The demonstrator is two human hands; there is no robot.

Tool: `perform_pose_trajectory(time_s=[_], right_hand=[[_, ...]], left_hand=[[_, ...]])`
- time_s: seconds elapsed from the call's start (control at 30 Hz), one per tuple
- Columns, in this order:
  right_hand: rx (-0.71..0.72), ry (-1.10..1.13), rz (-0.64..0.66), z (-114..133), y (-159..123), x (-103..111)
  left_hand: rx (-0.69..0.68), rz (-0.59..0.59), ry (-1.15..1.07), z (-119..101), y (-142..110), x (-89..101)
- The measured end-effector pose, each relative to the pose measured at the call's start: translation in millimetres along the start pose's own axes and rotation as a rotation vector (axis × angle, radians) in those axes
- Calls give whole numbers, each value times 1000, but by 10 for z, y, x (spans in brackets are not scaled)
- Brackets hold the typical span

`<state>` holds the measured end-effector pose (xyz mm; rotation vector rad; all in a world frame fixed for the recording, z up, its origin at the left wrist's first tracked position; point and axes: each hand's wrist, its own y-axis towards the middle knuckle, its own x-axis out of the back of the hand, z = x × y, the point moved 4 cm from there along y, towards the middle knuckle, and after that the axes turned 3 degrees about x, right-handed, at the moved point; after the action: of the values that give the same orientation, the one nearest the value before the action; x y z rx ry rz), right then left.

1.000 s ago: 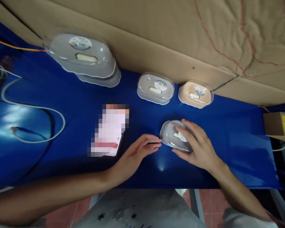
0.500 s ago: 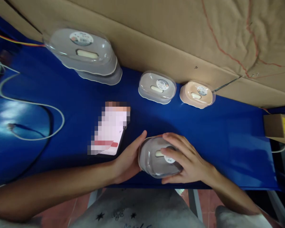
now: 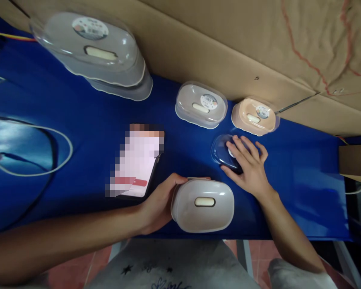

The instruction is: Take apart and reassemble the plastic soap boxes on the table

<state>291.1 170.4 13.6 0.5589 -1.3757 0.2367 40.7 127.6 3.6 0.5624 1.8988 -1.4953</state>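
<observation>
While the oval grey plastic box [image 3: 203, 218] sat uncovered near the front edge of the glossy blue worktop [image 3: 307, 180], the left hand [image 3: 158, 206] was clamped on its left end. The thumb lay by the far left corner, and the other fingers were mostly hidden behind the wall. The right hand [image 3: 251, 168] was lightly closed across a clear domed plastic lid [image 3: 220, 150], beyond the box and to its right, thumb at the near edge and fingers spread over the top.

Both pieces looked light, thin-walled and fairly stiff, the lid probably the more brittle. Their smooth, shiny faces seemed likely to slide under dry fingertips, so a broad hold promised more than a pinch. The box seemed best taken low around its end or by both long walls, clear of the cream oblong insert [image 3: 204, 202]. For the lid, opposite sides of the rim looked surest; hard pressure on the dome might have flexed or cracked it, or sent it skating over the slick cover.
</observation>
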Motion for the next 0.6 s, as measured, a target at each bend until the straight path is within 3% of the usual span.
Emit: perform_pose_trajectory(time_s=[0.13, 0.23, 0.37, 0.43, 0.6], right_hand=[[-86, -92, -48, 12, -51, 74], [43, 107, -157, 125, -131, 241], [360, 417, 20, 467, -227, 292], [391, 404, 80, 575, -246, 236], [369, 585, 46, 568, -223, 120]], left_hand=[[-23, -23, 8, -17, 6, -1], [-29, -42, -1, -18, 26, 17], [-67, -28, -17, -39, 47, 28], [-91, 1, -14, -51, 49, 20], [-99, 55, 41, -39, 46, -8]])
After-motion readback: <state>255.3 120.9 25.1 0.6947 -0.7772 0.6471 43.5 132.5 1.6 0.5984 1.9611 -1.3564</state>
